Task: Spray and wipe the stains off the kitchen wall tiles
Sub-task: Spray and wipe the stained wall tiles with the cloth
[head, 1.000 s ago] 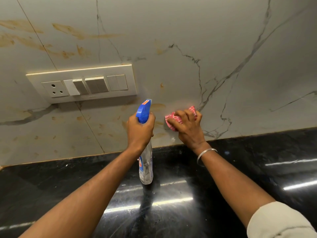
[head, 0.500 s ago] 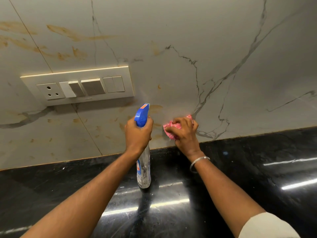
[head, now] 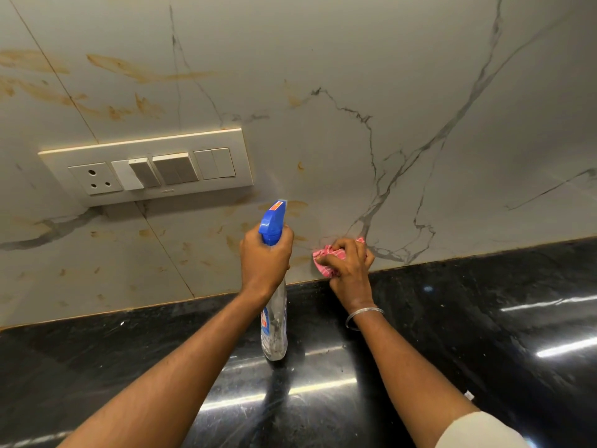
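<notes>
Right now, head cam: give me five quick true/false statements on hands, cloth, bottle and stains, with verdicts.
1. The left hand grips a blue-headed spray bottle. True.
2. The right hand holds a pink cloth against the wall tile. True.
3. The pink cloth is above the switch panel. False: it is low on the tile, just above the black countertop, below and to the right of the switch panel.
4. The tiles left of the spray bottle are spotless. False: brown stains show above the switch panel, and smaller ones below it.
5. A metal bangle sits on the right wrist. True.
</notes>
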